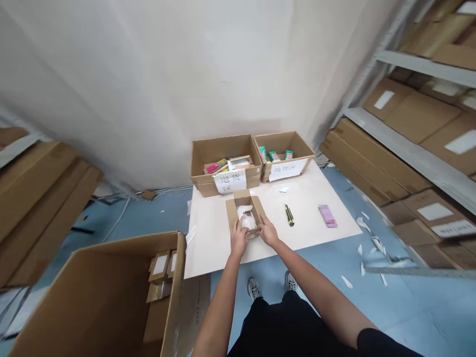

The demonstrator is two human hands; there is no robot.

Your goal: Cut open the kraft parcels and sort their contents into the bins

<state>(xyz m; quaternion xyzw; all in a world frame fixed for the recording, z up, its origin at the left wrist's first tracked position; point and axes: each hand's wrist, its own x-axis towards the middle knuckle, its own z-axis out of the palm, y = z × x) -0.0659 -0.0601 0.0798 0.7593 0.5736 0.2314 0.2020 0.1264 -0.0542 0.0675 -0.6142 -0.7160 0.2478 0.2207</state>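
Note:
A small cardboard box [229,210] stands on the white tabletop with its flaps spread open. Crumpled white wrapping [244,212] shows inside it, and what the wrapping covers is hidden. My left hand [239,239] is at the box's front left corner, fingers closed over the edge and against the wrapping. At the front right corner, my right hand [268,232] grips the box's wall and flap. To the right lies a black and yellow utility knife [289,215], apart from both hands.
Behind stand two labelled cartons, one [205,184] with mixed packets, the other [310,150] with green and pink ones. A blurred pink item [327,216] lies on the table [208,248]. A large carton [126,243] stands left; shelves [416,134] with boxes stand right.

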